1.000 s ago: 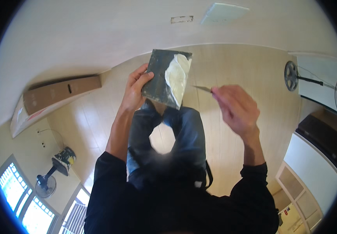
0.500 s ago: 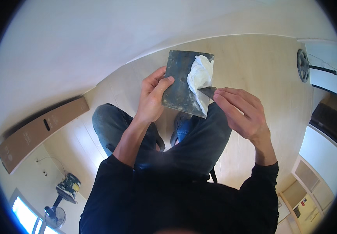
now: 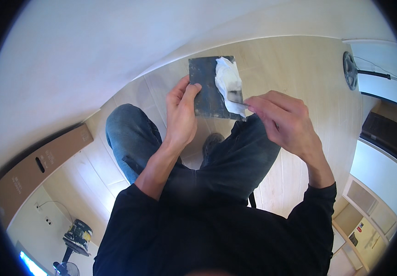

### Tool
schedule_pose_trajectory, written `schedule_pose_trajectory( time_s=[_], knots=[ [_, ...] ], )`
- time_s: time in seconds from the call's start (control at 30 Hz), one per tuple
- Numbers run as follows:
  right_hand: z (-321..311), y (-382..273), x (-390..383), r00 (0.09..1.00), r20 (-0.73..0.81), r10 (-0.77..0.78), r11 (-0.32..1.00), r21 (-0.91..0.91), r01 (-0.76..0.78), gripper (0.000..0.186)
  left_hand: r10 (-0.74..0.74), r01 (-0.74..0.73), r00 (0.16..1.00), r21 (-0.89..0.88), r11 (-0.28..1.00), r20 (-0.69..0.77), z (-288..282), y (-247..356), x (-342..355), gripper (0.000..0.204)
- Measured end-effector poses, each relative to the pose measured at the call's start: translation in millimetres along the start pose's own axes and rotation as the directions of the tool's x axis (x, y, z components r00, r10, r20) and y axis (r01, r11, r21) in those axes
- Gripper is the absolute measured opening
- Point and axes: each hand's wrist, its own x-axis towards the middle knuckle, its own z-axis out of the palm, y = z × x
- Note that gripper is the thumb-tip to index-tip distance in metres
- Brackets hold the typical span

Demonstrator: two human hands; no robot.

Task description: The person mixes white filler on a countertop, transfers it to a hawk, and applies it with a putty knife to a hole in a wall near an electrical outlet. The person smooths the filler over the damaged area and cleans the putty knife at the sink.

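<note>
My left hand (image 3: 181,117) grips the left edge of a dark, scuffed rectangular plate (image 3: 202,99), thumb on its upper face. A thick white mound of putty (image 3: 226,76) lies along the plate's right side. In my right hand (image 3: 292,122), pinched between thumb and fingers, is a small putty knife (image 3: 236,96). Its blade rests in the putty near the plate's lower right corner, and the fingers hide the rest of it.
A white wall (image 3: 93,50) runs along the far side, with a long cardboard box (image 3: 47,163) against it at left. A small fan (image 3: 69,269) and a dark device (image 3: 77,237) are at lower left. At far right is a round-based stand (image 3: 350,71). My bent knees flank the floor (image 3: 299,69) below.
The plate has shifted slightly left and away from me. The knife has turned in the putty, showing its blade face, and the mound looks reshaped. My right hand has moved slightly.
</note>
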Motion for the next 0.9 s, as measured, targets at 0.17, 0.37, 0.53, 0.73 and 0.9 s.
schedule_pose_trajectory(
  time_s=[0.17,0.37,0.53,0.73,0.9],
  knots=[
    [4.4,-1.5,8.3,0.987,-0.071,0.147,0.988,0.046,-0.144,0.016,0.075,-0.073,0.997,0.073,0.995,-0.035,2.4,-6.9,3.7,0.027],
    [4.3,9.0,10.5,0.868,0.048,0.494,0.783,0.410,-0.468,0.014,0.126,-0.115,0.986,0.111,0.987,-0.106,10.2,-9.5,-2.7,0.026],
    [16.4,19.6,17.5,0.796,0.195,0.573,0.475,0.712,-0.517,0.016,0.181,-0.165,0.979,0.158,0.974,-0.095,8.2,-12.3,-0.8,0.027],
    [5.6,17.1,7.8,0.796,0.221,0.564,0.151,0.919,-0.363,0.017,0.213,-0.206,0.976,0.112,0.972,-0.050,7.4,-9.2,-12.8,0.030],
    [7.6,6.6,1.7,0.879,0.153,0.451,-0.137,0.985,-0.101,0.017,0.246,-0.248,0.968,-0.038,0.968,-0.048,14.2,0.1,-23.1,0.029]
  ],
)
